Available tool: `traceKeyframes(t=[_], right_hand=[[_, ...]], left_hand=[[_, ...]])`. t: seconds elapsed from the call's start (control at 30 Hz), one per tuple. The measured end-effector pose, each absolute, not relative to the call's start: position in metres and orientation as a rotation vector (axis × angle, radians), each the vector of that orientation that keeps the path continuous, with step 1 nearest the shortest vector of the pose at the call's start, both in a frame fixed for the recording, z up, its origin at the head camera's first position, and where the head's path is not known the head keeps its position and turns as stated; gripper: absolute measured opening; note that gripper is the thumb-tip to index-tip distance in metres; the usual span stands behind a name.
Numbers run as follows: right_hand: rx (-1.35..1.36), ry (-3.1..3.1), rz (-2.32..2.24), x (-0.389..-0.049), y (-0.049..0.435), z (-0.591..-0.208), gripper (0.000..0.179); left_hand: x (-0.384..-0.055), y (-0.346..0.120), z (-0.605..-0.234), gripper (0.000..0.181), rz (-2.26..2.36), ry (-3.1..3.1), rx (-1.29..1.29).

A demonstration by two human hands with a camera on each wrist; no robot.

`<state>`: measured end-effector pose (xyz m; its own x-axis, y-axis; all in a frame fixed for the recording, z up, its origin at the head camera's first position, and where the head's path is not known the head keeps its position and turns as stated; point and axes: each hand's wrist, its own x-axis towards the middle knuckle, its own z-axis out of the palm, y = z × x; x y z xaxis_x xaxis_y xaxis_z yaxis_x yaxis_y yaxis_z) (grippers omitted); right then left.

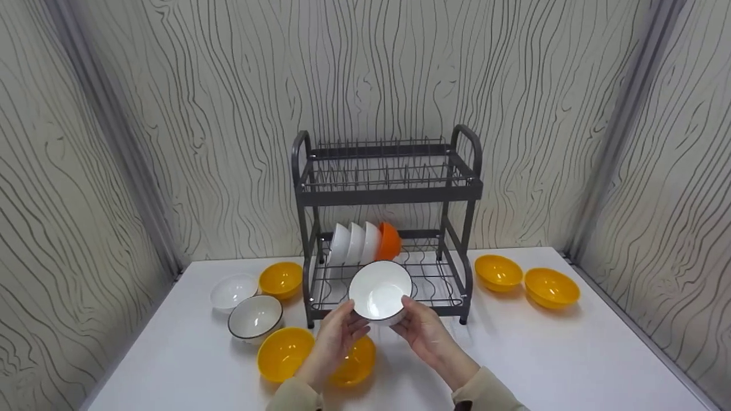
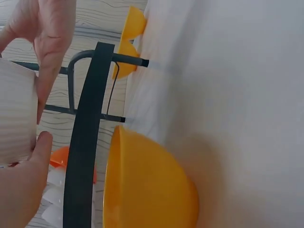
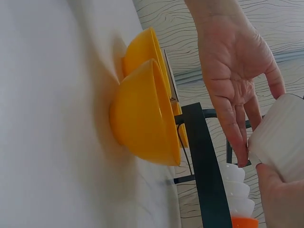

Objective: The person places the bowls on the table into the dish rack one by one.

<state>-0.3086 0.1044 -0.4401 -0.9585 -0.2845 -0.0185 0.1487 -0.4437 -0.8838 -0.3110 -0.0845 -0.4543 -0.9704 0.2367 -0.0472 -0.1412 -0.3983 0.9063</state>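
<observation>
A white bowl with a dark rim (image 1: 381, 288) is held up in front of the dish rack's lower tier, its inside facing the head camera. On its left side, my left hand (image 1: 338, 334) grips it, thumb at the rim and fingers underneath. My right hand (image 1: 424, 331) grips the opposite side the same way. The wrist views show the bowl's ribbed outer wall (image 3: 280, 137) between both hands. Below the left hand are two yellow bowls (image 1: 285, 355), one partly covered by that hand. Three white bowls (image 1: 355, 244) and an orange bowl (image 1: 390, 241) stand tilted in a row on the lower tier.
The dark two-tier rack (image 1: 388, 197) stands at the back of the white table (image 1: 548, 354). Left of it sit a white bowl (image 1: 233, 292), a dark-rimmed white bowl (image 1: 256, 318) and a yellow bowl (image 1: 281, 279). Two yellow bowls (image 1: 551, 288) lie to its right. Patterned walls enclose the table.
</observation>
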Motion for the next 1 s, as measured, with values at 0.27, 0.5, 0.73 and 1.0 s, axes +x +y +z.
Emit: traceKeyframes(t=[0.27,0.5,0.73,1.0], right_hand=[[-0.078,1.63,-2.518,-0.323,0.084,-0.44,0.037],[0.065,1.918,-2.461,-0.338,0.067,-0.443,0.058],[0.144,2.267,-2.336,-0.354,0.045,-0.446,0.061],[0.122,2.521,-2.219,-0.371,0.024,-0.448,0.064]], left_hand=[[-0.318,-0.107,-0.463,0.061,2.123,2.301,0.234],[-0.326,-0.12,-0.473,0.042,1.443,2.958,0.211],[-0.329,-0.123,-0.485,0.039,1.166,3.084,0.093],[-0.332,-0.123,-0.483,0.036,1.232,3.108,0.06]])
